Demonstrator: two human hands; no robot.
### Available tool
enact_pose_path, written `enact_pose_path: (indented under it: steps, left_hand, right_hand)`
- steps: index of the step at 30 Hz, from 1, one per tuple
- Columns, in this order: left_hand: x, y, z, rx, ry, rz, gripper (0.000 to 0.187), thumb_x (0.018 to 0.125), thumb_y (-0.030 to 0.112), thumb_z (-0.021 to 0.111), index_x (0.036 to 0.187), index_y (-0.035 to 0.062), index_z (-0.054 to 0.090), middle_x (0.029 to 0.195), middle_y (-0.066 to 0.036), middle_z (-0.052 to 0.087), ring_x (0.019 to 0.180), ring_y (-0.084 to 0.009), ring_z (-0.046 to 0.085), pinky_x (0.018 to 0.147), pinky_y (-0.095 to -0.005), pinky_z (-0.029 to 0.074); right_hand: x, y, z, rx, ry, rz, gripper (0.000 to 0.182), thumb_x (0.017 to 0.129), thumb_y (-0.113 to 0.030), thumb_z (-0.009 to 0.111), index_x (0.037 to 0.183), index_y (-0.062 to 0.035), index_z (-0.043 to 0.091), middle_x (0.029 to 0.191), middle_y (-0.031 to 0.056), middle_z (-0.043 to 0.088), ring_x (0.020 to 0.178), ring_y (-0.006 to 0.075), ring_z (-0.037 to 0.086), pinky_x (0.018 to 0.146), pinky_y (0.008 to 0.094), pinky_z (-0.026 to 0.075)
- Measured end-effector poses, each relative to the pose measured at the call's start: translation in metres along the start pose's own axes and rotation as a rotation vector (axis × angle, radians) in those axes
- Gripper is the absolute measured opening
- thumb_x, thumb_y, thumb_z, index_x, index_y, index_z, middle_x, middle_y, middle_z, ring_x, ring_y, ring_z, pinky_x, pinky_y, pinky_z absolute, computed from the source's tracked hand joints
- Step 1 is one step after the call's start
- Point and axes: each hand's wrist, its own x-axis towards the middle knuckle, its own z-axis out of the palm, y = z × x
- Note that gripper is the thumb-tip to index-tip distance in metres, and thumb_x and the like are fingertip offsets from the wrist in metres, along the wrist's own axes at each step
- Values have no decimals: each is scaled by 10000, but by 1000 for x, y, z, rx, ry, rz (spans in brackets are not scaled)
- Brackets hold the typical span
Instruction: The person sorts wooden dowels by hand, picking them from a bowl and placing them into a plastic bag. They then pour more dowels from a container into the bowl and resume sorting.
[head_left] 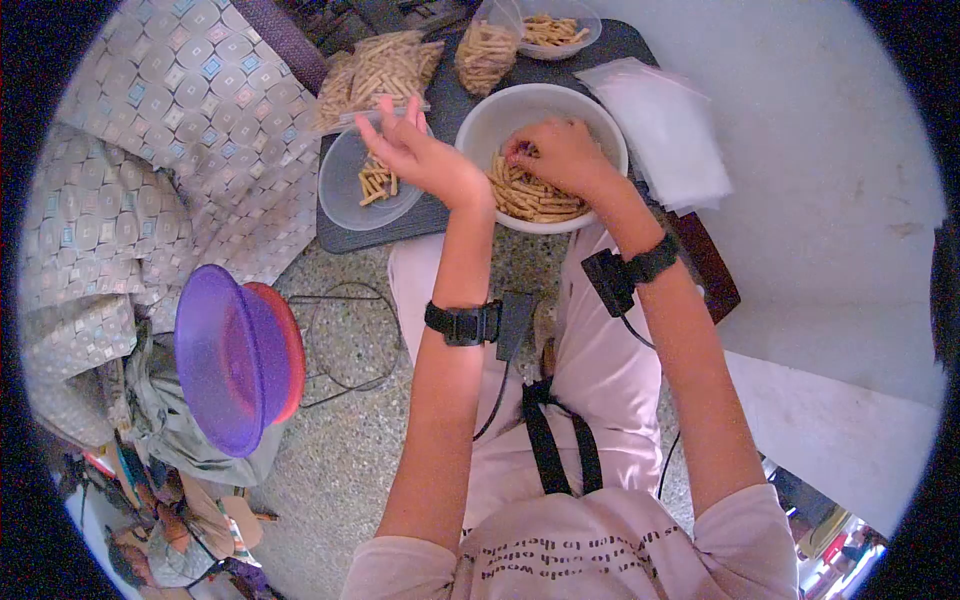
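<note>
Head view, hands (565, 155) at bowls (545, 100), shirt print (570, 562) (upside-down "would")

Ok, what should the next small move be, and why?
Probably have the right hand lift a few sticks over to the clear bowl at left: the hand is down at the sticks in the white bowl, while the clear bowl holds only a small pile.
</note>
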Motion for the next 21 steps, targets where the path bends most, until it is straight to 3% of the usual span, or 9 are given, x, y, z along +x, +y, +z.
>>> enact_pose_path:
  steps: [5,8,10,13,17,21]
  left_hand:
    - [-4,5,7,-3,-252,-200,365,943,125,386,1293,24,364,1070,-168,591,848,-235,613,800,-325,476]
    - [-5,4,6,99,-425,-244,295,917,91,395,1185,4,483,966,-150,625,841,-231,622,787,-321,482]
    - [-4,-7,5,168,-599,-255,257,893,67,422,1109,-1,544,918,-135,635,857,-223,622,789,-314,483]
    - [-13,-21,11,346,-949,-20,240,852,33,471,1069,0,569,940,-130,638,880,-206,623,803,-304,479]
    - [-24,-21,10,476,-962,-281,298,846,47,526,1139,19,570,975,-122,656,915,-186,628,810,-290,471]
    - [-18,-15,13,371,-1031,-204,273,861,106,560,1120,29,596,926,-109,671,848,-177,644,778,-280,476]
  right_hand:
    - [1,7,3,109,258,-27,225,813,-302,594,923,-127,682,809,135,646,754,313,606,740,399,477]
    - [6,4,-3,227,286,69,220,832,-265,591,952,-102,677,848,119,661,788,270,627,744,362,480]
    - [10,11,-3,476,421,29,225,851,-236,587,972,-63,666,862,101,669,804,216,635,743,325,481]
    - [9,20,-9,673,576,95,208,854,-196,588,969,-37,658,878,107,674,804,207,643,739,327,492]
    - [15,28,-12,918,693,82,204,839,-147,611,1000,-25,644,897,102,675,788,168,643,707,293,506]
    - [12,18,-21,1111,630,60,233,833,-110,616,1053,-34,624,903,91,675,782,146,640,716,275,517]
